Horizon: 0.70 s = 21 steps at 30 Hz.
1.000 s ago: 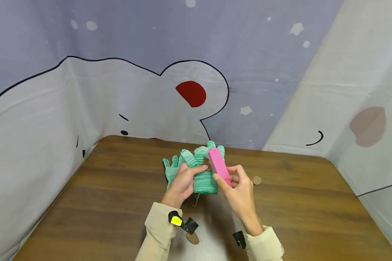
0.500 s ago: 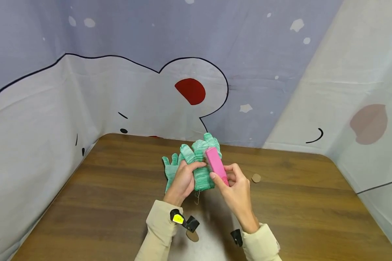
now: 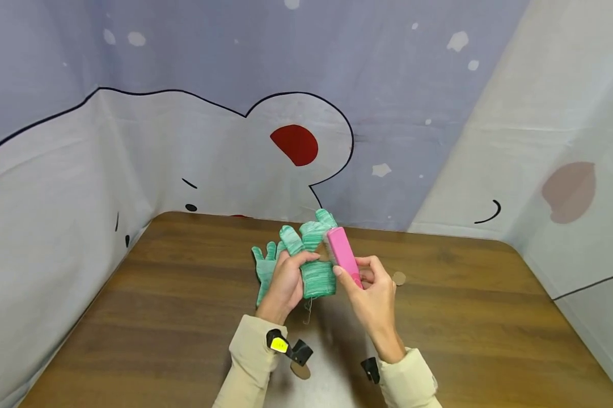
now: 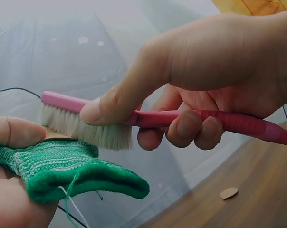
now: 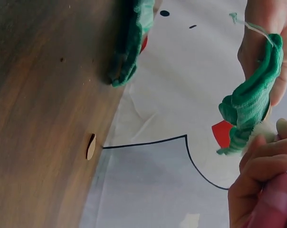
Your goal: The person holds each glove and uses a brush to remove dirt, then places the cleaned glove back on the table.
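My left hand (image 3: 286, 280) grips a green striped knit glove (image 3: 318, 279) by its side, holding it up over the table. Its thumb presses a thin flat brown piece (image 4: 58, 134) onto the glove. Loose threads dangle from the dark green cuff (image 4: 110, 178). In my right hand (image 3: 375, 294) is a pink brush (image 3: 343, 252), pinched between thumb and fingers along the neck. The white bristles (image 4: 110, 137) face the glove and meet the brown piece's edge in the left wrist view. A second green glove (image 3: 265, 272) lies on the table behind my left hand.
The wooden table (image 3: 469, 317) holds a small brown disc (image 3: 398, 278) right of my right hand. Another brown oval piece (image 3: 300, 370) lies near my left wrist. A patterned cloth curtain (image 3: 224, 153) encloses the back and sides.
The held glove has risen slightly and turned. The brush dips left over the glove, then shifts back right, baring more of the brown piece. Both grips stay the same.
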Each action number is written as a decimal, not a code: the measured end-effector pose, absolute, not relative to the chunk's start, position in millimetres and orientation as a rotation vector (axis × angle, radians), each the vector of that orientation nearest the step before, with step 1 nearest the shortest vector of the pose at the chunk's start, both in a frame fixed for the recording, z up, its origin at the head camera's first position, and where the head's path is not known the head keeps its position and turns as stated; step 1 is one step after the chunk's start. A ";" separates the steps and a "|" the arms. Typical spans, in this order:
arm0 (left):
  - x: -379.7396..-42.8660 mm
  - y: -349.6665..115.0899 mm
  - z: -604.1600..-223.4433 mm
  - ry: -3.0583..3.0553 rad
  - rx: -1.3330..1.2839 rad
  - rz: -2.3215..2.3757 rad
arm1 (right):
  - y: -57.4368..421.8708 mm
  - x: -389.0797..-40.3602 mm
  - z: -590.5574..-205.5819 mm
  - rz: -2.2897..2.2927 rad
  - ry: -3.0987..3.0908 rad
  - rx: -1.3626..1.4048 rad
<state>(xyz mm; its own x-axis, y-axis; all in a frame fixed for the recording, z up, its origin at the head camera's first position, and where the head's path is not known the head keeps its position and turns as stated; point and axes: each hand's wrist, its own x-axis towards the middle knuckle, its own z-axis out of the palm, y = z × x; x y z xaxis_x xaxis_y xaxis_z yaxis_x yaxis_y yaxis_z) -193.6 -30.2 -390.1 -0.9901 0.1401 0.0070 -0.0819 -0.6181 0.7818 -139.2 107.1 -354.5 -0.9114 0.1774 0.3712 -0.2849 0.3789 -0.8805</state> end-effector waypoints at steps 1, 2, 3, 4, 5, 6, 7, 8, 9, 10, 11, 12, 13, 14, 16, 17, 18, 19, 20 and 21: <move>-193.5 -30.5 -390.6 1.296 0.088 2.710 | 108.7 -141.4 -357.2 1.556 -2.237 0.076; -193.6 -30.5 -391.2 1.278 0.074 2.708 | 110.4 -143.7 -360.4 1.561 -2.238 0.058; -193.5 -30.5 -391.5 1.264 0.057 2.706 | 112.1 -146.0 -364.0 1.563 -2.238 0.042; -193.7 -30.6 -391.7 1.253 0.046 2.704 | 113.9 -148.6 -367.8 1.569 -2.237 0.031; -193.8 -30.9 -391.8 1.242 0.037 2.701 | 115.3 -151.2 -371.3 1.573 -2.234 0.026; -193.9 -31.5 -391.9 1.235 0.033 2.700 | 116.9 -154.0 -374.6 1.579 -2.229 0.025; -194.0 -31.4 -391.9 1.234 0.020 2.701 | 118.9 -156.4 -377.5 1.580 -2.221 0.022; -194.1 -31.8 -391.9 1.224 0.005 2.708 | 120.8 -158.0 -378.4 1.574 -2.210 0.023; -194.2 -32.5 -391.8 1.205 -0.009 2.721 | 122.6 -159.3 -378.8 1.581 -2.192 0.025; -194.6 -33.3 -391.6 1.186 -0.018 2.737 | 124.7 -160.1 -378.4 1.594 -2.173 0.024; -194.5 -34.5 -391.4 1.158 -0.036 2.751 | 126.6 -160.2 -377.1 1.613 -2.154 0.018; -194.2 -35.9 -391.2 1.138 -0.055 2.762 | 128.4 -159.6 -375.4 1.638 -2.138 0.010; -193.9 -37.1 -390.8 1.118 -0.076 2.775 | 129.4 -158.3 -373.0 1.668 -2.129 0.003; -193.9 -38.2 -390.4 1.090 -0.089 2.784 | 129.8 -156.7 -370.4 1.704 -2.125 0.006; -193.7 -39.5 -389.6 1.052 -0.101 2.788 | 126.5 -151.3 -363.3 1.762 -2.156 0.041; -193.4 -39.9 -389.5 1.046 -0.108 2.781 | 123.6 -148.4 -360.1 1.773 -2.190 0.069; -193.2 -39.9 -389.2 1.042 -0.099 2.779 | 120.0 -145.6 -357.1 1.766 -2.234 0.103; -193.2 -39.5 -388.9 1.043 -0.082 2.781 | 116.0 -142.7 -354.3 1.745 -2.281 0.139; -193.2 -38.9 -388.5 1.047 -0.064 2.786 | 112.3 -140.3 -352.3 1.718 -2.322 0.173; -193.1 -38.0 -388.3 1.060 -0.045 2.793 | 108.9 -138.1 -350.9 1.687 -2.361 0.197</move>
<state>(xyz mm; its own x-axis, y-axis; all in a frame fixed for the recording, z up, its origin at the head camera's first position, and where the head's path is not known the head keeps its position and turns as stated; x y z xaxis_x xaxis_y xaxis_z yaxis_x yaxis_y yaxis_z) -193.1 -38.0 -388.3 -0.9877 0.1325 -0.0825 -0.1539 -0.7381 0.6569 -138.1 108.9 -350.9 -0.9640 0.0254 0.2646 -0.2421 0.3271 -0.9135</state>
